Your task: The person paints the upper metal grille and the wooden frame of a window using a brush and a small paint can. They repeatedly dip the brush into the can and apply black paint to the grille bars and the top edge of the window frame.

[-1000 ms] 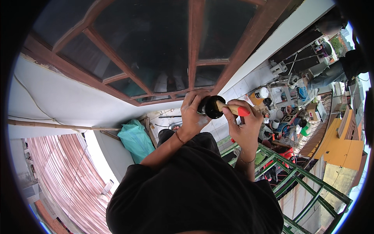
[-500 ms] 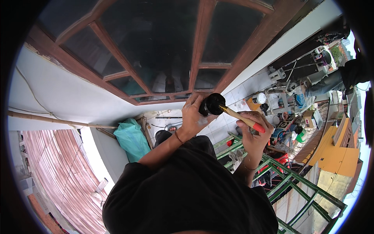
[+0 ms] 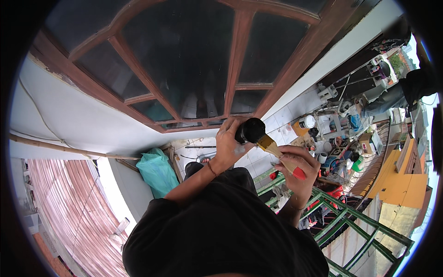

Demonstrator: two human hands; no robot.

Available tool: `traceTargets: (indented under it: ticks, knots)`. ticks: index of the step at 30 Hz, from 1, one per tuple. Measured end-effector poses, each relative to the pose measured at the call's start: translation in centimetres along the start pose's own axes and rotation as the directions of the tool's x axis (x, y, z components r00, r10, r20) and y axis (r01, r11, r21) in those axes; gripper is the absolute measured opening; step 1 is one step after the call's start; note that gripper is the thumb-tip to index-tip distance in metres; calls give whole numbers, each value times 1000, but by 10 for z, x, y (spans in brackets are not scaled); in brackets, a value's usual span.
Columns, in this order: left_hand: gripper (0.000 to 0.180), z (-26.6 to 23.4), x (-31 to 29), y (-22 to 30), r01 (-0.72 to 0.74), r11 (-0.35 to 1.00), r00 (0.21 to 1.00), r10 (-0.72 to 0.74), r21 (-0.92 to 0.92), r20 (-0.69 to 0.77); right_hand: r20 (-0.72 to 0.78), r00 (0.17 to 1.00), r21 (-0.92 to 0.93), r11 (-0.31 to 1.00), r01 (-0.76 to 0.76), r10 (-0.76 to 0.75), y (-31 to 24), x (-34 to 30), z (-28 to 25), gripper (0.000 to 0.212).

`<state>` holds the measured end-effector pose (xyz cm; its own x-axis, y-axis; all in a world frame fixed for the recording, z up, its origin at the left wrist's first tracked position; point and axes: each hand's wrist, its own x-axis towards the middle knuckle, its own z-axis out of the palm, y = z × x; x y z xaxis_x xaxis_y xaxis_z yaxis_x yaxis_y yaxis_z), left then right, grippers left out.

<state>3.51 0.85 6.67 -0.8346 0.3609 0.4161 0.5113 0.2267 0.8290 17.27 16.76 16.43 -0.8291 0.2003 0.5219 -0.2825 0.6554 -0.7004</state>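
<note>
My left hand [image 3: 226, 145] is wrapped round a small dark cup [image 3: 252, 130], held in front of my chest below the window frame. A flat paintbrush [image 3: 276, 150] with a gold-coloured ferrule, wooden handle and red handle end is gripped in my right hand [image 3: 302, 171]. Its ferrule end is at the cup's right rim; the bristle tips are not clear against the dark cup. Pale smears mark my left hand.
A brown wooden window frame [image 3: 239, 55] with dark panes rises ahead. Teal plastic sheeting [image 3: 158, 171] lies at left near a bamboo pole [image 3: 74, 150]. Green metal framework [image 3: 344, 214] stands at lower right. Buckets [image 3: 306, 123] and clutter cover the right; another person's leg [image 3: 383, 106] is beyond.
The paintbrush has turned to show more of its broad side, and its handle end has dropped lower. My right hand has shifted slightly down and left. The cup stays in my left hand.
</note>
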Motion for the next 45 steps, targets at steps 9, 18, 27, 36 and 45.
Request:
traceTargets:
  ticks: [9, 18, 27, 36, 45]
  knots:
    - [60, 6, 11, -2, 47, 995, 998, -44, -84, 42, -160, 986, 21, 999, 46, -42, 8, -1, 5, 28]
    - [54, 22, 29, -1, -38, 994, 999, 39, -106, 11, -264, 965, 84, 996, 13, 10, 16, 4, 0, 20]
    - [45, 40, 51, 23, -46, 984, 998, 40, -170, -43, -538, 838, 278, 958, 75, 91, 33, 10, -4, 15]
    - [44, 41, 77, 35, -103, 985, 990, 89, -135, -109, -616, 767, 15, 971, 240, -180, 65, 125, -49, 11]
    - [40, -19, 25, -8, 25, 996, 995, -32, -81, -92, -454, 855, -8, 961, 277, -251, 49, 233, -101, 19]
